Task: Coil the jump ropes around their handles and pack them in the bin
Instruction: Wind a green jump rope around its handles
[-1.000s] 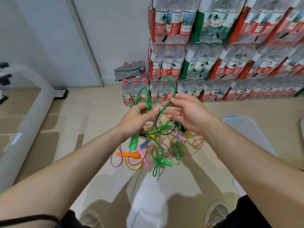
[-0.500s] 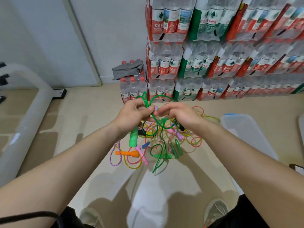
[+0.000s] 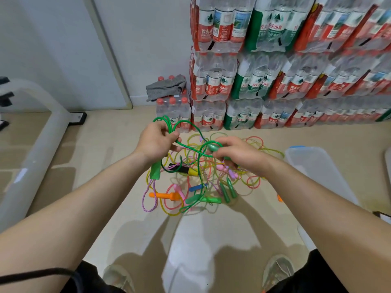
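Beneath a wall of stacked, shrink-wrapped packs of water bottles (image 3: 296,70), a person stands on a beige floor (image 3: 95,166), with a translucent plastic bin (image 3: 317,166) close on the right, handy for packing. A tangled pile of coloured plastic jump ropes (image 3: 211,182) lies between feet and bottles. The left hand (image 3: 157,142) has its grip curled round gathered loops of a green plastic jump rope (image 3: 164,117) and its flat green handle (image 3: 155,171), apparently to stop the coils slipping. The right hand (image 3: 237,154) has its grip pinching what looks like the rope's second green handle (image 3: 213,147), drawing the line clear for wrapping.
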Motion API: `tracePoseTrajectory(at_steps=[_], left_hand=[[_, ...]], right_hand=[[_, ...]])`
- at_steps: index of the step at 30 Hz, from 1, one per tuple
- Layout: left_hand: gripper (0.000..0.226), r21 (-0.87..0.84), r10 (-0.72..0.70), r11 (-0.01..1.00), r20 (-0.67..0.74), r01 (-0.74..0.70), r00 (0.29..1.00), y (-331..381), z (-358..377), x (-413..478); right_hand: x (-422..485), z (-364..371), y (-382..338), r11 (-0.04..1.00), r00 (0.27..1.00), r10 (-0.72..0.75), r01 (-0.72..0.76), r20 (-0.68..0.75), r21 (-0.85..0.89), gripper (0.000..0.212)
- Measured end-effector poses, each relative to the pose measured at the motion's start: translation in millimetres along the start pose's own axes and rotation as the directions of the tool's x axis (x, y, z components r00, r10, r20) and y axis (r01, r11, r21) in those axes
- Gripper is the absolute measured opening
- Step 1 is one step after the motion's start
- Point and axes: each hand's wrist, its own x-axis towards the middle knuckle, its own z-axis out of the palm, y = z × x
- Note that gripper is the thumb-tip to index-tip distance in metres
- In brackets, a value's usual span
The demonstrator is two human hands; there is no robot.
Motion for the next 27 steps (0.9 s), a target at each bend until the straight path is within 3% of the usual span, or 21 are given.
tracePoseTrajectory(at_steps=[4, 7, 12, 15, 18, 20, 22, 24, 27], left_hand=[[0.023, 0.203, 0.047, 0.979, -0.085, -0.028, 0.995, -3.6, -2.9, 3.9], [0.024, 0.294, 0.035, 0.956, -0.170, 0.016, 0.985, -6.6, -9.2, 7.5], [0.020, 0.285, 0.029, 0.956, -0.339, 0.073, 0.940, -15.1, -19.8, 16.7], [0.028, 0.171, 0.016, 0.984, -0.331, 0.044, 0.943, -20.4, -26.1, 23.9], [0.032, 0.047, -0.021, 0.998, -0.319, 0.037, 0.948, -11.5, -28.2, 21.3], [0.017, -0.047, -0.055, 0.998, -0.295, 0.043, 0.954, -1.3, -24.0, 14.1], [0.012, -0.114, -0.060, 0.993, -0.240, 0.034, 0.969, 2.1, -17.4, 10.5], [0.016, -0.184, -0.044, 0.983, -0.188, 0.008, 0.981, 5.7, -11.4, 7.1], [0.020, -0.261, -0.036, 0.965, -0.083, 0.014, 0.996, 12.4, -1.5, 1.6]], right_hand=[[6.8, -0.6, 1.2, 0.977, 0.999, 0.022, -0.011, -0.046, 0.215, 0.041], [8.7, -3.7, 7.7, 0.977, 0.995, 0.043, -0.024, -0.090, 0.210, 0.054], [1.1, -5.9, 12.4, 0.998, 0.985, 0.055, -0.059, -0.166, -0.018, 0.046], [5.1, -11.4, 25.4, 0.961, 0.965, 0.135, -0.182, -0.223, -0.209, 0.044], [6.1, -24.5, 45.2, 0.698, 0.909, 0.225, -0.402, -0.352, -0.593, 0.045], [5.9, -30.0, 55.8, 0.544, 0.870, 0.286, -0.493, -0.402, -0.679, 0.038], [6.5, -28.9, 60.9, 0.476, 0.861, 0.341, -0.504, -0.376, -0.721, 0.024], [10.8, -24.6, 62.8, 0.509, 0.895, 0.336, -0.435, -0.294, -0.743, 0.014], [16.1, -7.7, 50.5, 0.811, 0.979, 0.167, -0.204, -0.117, -0.548, 0.028]])
